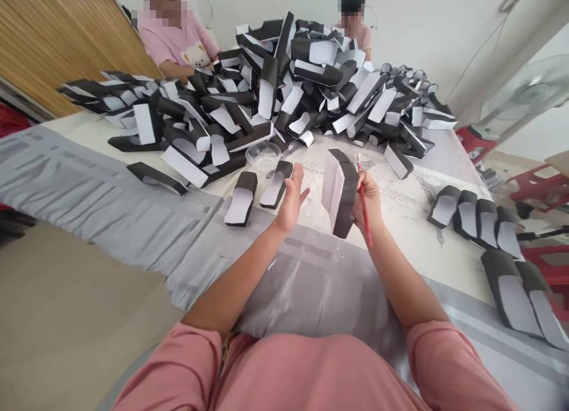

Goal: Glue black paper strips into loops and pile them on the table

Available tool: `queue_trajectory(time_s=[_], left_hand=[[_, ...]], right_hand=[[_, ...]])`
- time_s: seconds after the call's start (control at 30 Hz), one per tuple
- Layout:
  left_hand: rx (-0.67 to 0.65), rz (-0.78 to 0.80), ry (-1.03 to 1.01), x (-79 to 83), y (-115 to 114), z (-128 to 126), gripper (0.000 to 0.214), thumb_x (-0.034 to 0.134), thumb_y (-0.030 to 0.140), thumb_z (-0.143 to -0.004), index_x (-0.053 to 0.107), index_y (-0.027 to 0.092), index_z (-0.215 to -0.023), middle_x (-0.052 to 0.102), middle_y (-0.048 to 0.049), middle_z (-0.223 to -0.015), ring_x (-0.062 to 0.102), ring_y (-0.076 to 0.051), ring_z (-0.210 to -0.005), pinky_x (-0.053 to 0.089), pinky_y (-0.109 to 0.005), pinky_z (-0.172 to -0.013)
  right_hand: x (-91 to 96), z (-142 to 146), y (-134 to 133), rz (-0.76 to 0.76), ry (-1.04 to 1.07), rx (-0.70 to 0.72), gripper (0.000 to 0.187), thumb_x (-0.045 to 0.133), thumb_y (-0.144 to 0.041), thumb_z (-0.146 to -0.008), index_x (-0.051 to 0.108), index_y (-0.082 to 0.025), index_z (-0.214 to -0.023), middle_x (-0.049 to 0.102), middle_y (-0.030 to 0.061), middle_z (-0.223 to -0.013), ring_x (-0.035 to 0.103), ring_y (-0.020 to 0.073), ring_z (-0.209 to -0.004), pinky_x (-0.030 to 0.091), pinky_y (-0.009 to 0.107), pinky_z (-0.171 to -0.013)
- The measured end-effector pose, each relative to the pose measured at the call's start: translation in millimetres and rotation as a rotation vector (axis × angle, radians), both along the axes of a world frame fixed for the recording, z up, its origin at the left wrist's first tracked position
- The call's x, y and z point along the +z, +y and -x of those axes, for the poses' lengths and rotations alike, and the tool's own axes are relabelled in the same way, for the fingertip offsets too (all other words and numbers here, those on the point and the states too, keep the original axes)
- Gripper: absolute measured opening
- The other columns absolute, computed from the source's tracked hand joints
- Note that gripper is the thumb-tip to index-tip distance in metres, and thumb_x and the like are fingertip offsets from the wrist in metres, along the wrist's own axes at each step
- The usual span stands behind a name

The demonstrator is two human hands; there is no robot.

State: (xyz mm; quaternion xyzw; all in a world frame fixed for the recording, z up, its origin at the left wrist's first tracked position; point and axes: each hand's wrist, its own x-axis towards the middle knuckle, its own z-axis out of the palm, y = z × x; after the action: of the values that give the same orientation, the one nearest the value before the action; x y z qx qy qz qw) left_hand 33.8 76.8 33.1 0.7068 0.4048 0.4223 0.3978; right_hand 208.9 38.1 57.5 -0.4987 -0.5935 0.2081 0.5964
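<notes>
My right hand (368,203) grips an upright black foam piece (341,191) with a white paper face, and a red-handled brush (365,206) is pinched in the same hand. My left hand (291,200) hangs open just left of that piece, fingers spread, touching nothing. Nearest to it lie two similar foam pieces (240,198) (276,184), white side up. Just beyond them stands a clear plastic bowl (263,156) with white paste inside.
A large heap of black-and-white foam pieces (267,96) fills the table's far side, and more lie in rows at right (471,221). Grey cloth (111,185) drapes over the near edge. Two seated people (175,43) (353,25) face me beyond the heap. A fan (528,94) and red stools (537,185) stand at right.
</notes>
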Motion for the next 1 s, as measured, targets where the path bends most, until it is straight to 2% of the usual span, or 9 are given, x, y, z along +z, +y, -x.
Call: queue_trajectory(time_s=[0.17, 0.3, 0.43, 0.53, 0.6, 0.67, 0.77, 0.87, 1.0], left_hand=[[-0.052, -0.051, -0.006, -2.7, -10, -3, 0.058, -0.018, 0.052, -0.096, -0.017, 0.049, -0.154, 0.008, 0.0111, -0.170, 0.018, -0.016, -0.155, 0.041, -0.040, -0.113], [-0.020, -0.110, -0.013, 4.6, -15, 0, 0.055, -0.011, 0.047, -0.101, -0.013, 0.048, -0.156, 0.012, 0.0086, -0.170, 0.021, -0.017, -0.154, 0.040, -0.042, -0.114], [-0.003, -0.090, 0.001, 7.2, -14, 3, 0.055, -0.012, 0.046, -0.101, -0.014, 0.047, -0.156, 0.015, 0.0074, -0.169, 0.020, -0.017, -0.155, 0.040, -0.041, -0.115], [-0.034, -0.063, -0.028, 6.7, -11, 5, 0.059, -0.017, 0.047, -0.098, -0.015, 0.045, -0.157, 0.009, 0.0089, -0.170, 0.013, -0.016, -0.156, 0.039, -0.039, -0.117], [-0.047, -0.095, -0.087, 7.7, -10, 8, 0.059, -0.016, 0.047, -0.099, -0.011, 0.045, -0.158, 0.007, 0.0096, -0.170, 0.012, -0.017, -0.156, 0.039, -0.041, -0.117], [-0.030, -0.154, -0.106, 10.3, -8, 14, 0.057, -0.004, 0.052, -0.102, -0.004, 0.046, -0.159, 0.009, 0.0086, -0.170, 0.013, -0.019, -0.156, 0.038, -0.044, -0.118], [0.039, -0.277, 0.045, 14.1, -6, 21, 0.062, 0.036, 0.060, -0.099, 0.027, 0.039, -0.156, 0.020, 0.0010, -0.169, 0.013, -0.027, -0.157, 0.028, -0.050, -0.124], [0.087, -0.383, 0.323, 13.2, -5, 21, 0.048, 0.063, 0.050, -0.088, 0.062, 0.026, -0.130, 0.043, -0.0081, -0.157, 0.020, -0.035, -0.154, 0.021, -0.058, -0.123], [0.029, -0.396, 0.639, 7.0, -7, 15, 0.017, 0.065, 0.028, -0.087, 0.075, 0.025, -0.101, 0.067, -0.0085, -0.127, 0.049, -0.030, -0.136, 0.015, -0.059, -0.125]], right_hand=[[-1.9, 0, 1, 0.044, -0.005, 0.004, 0.029, 0.051, -0.045, -0.091, 0.032, -0.027, -0.077, 0.040, -0.0047, -0.061, 0.041, 0.0148, -0.055, 0.038, 0.028, -0.051], [3.6, 7, -3, 0.086, 0.114, 0.124, 0.043, 0.059, -0.053, -0.086, 0.029, -0.027, -0.072, 0.034, -0.0072, -0.059, 0.031, 0.0122, -0.051, 0.032, 0.026, -0.048], [10.3, 15, -10, 0.158, 0.195, 0.244, 0.047, 0.069, -0.049, -0.079, 0.028, -0.027, -0.071, 0.037, -0.0089, -0.060, 0.029, 0.0095, -0.049, 0.031, 0.024, -0.047], [11.9, 16, -11, 0.159, 0.146, 0.256, 0.045, 0.070, -0.044, -0.076, 0.030, -0.026, -0.069, 0.039, -0.0089, -0.060, 0.032, 0.0088, -0.051, 0.035, 0.024, -0.050], [11.0, 14, -10, 0.120, -0.002, 0.201, 0.042, 0.068, -0.040, -0.076, 0.030, -0.025, -0.067, 0.043, -0.0078, -0.061, 0.037, 0.0097, -0.056, 0.042, 0.026, -0.058], [8.9, 11, -8, 0.079, -0.250, 0.118, 0.035, 0.062, -0.032, -0.080, 0.031, -0.024, -0.066, 0.048, -0.0065, -0.063, 0.042, 0.0106, -0.060, 0.049, 0.033, -0.079], [1.9, 5, -5, 0.020, -0.716, 0.004, 0.022, 0.050, -0.015, -0.082, 0.038, -0.023, -0.065, 0.049, -0.0068, -0.059, 0.042, 0.0113, -0.057, 0.037, 0.044, -0.110], [-11.1, 4, -1, 0.020, -1.067, -0.056, 0.022, 0.043, -0.006, -0.081, 0.051, -0.022, -0.070, 0.050, -0.0064, -0.053, 0.044, 0.0128, -0.053, 0.026, 0.043, -0.118], [-30.7, 12, 3, 0.105, -1.258, 0.037, 0.024, 0.044, -0.007, -0.085, 0.064, -0.019, -0.088, 0.066, -0.0006, -0.064, 0.057, 0.0156, -0.061, 0.022, 0.042, -0.119]])
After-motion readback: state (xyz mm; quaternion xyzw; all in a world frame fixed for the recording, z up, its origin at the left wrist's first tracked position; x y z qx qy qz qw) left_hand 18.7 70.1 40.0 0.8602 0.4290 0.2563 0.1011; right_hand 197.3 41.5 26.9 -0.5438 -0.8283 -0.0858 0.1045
